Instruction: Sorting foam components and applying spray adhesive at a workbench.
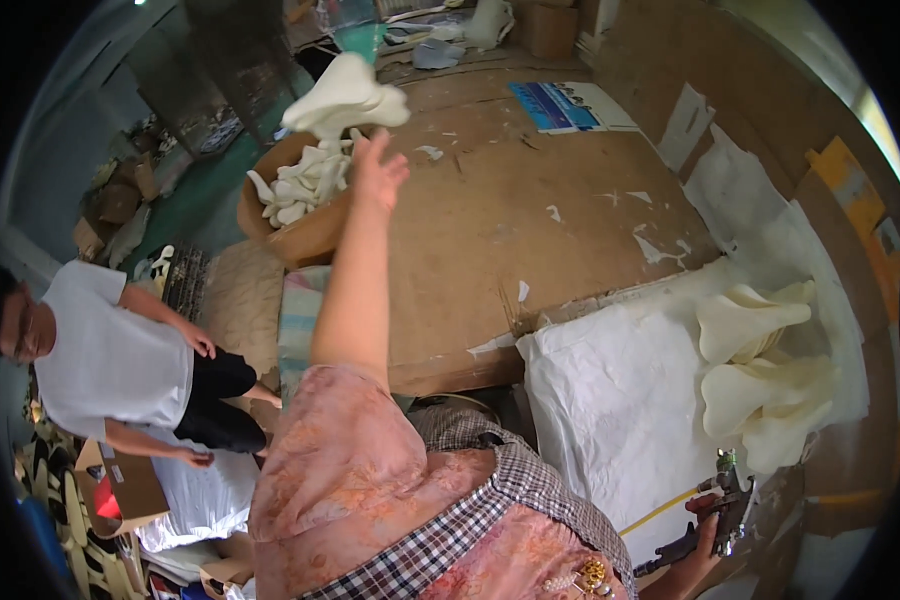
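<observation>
My left hand point(380, 172) is stretched far forward with its fingers spread. Just beyond the fingertips a cream saddle-shaped foam pad point(342, 95), slightly blurred, hangs over a cardboard box point(315, 232). The pad looks free of the hand, though its lower edge comes close to the fingers. Inside the box lie several similar cream pads point(295, 190). Low on the right, my right hand point(708, 528) is closed around a metal spray gun point(735, 500) with a yellow hose point(658, 512). Near it, stacked cream foam pads point(755, 325) rest on white sheeting point(620, 400).
A large cardboard-covered table point(460, 260) spreads ahead, with paper scraps and a blue-and-white printed sheet point(570, 107). Cardboard walls point(770, 120) rise at the right. A person in a white shirt point(120, 345) is at the left, near boxes and piled pads point(70, 510).
</observation>
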The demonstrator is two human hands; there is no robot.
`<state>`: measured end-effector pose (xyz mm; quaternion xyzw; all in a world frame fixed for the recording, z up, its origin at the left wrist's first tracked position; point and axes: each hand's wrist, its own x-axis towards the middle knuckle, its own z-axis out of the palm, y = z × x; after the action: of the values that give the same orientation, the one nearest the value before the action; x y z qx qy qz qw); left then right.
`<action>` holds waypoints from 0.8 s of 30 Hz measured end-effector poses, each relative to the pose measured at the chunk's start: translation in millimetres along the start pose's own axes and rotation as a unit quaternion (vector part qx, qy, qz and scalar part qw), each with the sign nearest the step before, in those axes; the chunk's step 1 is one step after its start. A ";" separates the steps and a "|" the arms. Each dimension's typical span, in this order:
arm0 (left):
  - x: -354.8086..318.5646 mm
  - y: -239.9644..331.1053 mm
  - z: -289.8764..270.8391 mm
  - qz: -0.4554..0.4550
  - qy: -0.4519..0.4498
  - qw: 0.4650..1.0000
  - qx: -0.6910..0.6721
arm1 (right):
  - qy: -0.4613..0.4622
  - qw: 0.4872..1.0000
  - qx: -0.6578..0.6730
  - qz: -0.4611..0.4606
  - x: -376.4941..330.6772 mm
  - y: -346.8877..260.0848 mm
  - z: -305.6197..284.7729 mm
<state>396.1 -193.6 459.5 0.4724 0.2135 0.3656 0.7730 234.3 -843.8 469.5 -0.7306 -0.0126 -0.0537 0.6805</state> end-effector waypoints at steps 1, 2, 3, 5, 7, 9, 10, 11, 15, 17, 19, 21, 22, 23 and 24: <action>0.9 -35.3 -6.1 -0.053 -0.021 0.997 -0.052 | 0.006 1.000 -0.002 -0.001 -3.3 0.9 -1.3; -13.4 -75.6 8.4 -0.115 0.000 0.990 -0.083 | 0.018 1.000 -0.018 0.008 -7.2 3.6 -3.6; -30.8 -110.3 20.9 -0.165 -0.006 0.983 -0.074 | 0.026 0.999 -0.033 0.016 -11.3 3.3 -6.0; -57.8 -177.0 30.4 -0.261 -0.071 0.960 -0.068 | 0.036 0.999 -0.038 0.007 -22.2 -5.6 -5.3; -105.7 -221.1 87.7 -0.325 -0.130 0.937 -0.010 | 0.106 0.994 -0.014 0.022 -39.4 -10.7 -12.3; -162.5 -232.7 148.5 -0.361 -0.212 0.906 0.061 | 0.142 0.988 -0.057 0.039 -58.6 -12.3 -19.3; -183.5 -231.9 174.4 -0.366 -0.229 0.900 0.063 | 0.167 0.985 -0.039 0.030 -71.6 -5.6 -28.6; -206.4 -236.7 198.8 -0.346 -0.299 0.882 0.110 | 0.199 0.979 -0.024 0.025 -84.7 -2.8 -35.7; -254.3 -258.7 252.2 -0.277 -0.456 0.808 0.251 | 0.252 0.963 -0.083 0.045 -86.4 -20.3 -45.3; -280.1 -255.6 285.4 -0.244 -0.518 0.780 0.253 | 0.274 0.959 -0.058 0.030 -87.6 -31.5 -45.0; -308.4 -268.7 311.2 -0.226 -0.562 0.758 0.241 | 0.262 0.965 -0.006 0.025 -92.7 -23.1 -60.3; -351.9 -296.2 337.4 -0.146 -0.642 0.725 0.202 | 0.262 0.964 -0.020 0.033 -110.5 -18.9 -74.0; -380.4 -307.9 350.4 -0.111 -0.664 0.715 0.190 | 0.274 0.961 -0.016 0.036 -118.4 -14.7 -78.8; -408.5 -316.3 360.3 -0.078 -0.683 0.704 0.178 | 0.294 0.955 -0.005 0.044 -127.9 -11.3 -82.9; -425.0 -318.9 371.9 -0.079 -0.689 0.698 0.181 | 0.310 0.950 0.007 0.048 -134.1 -12.8 -88.2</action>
<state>490.6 -824.4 342.2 0.7045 -0.2799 -0.1700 0.6296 94.5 -923.3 475.4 -0.6731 0.2336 -0.2446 0.6577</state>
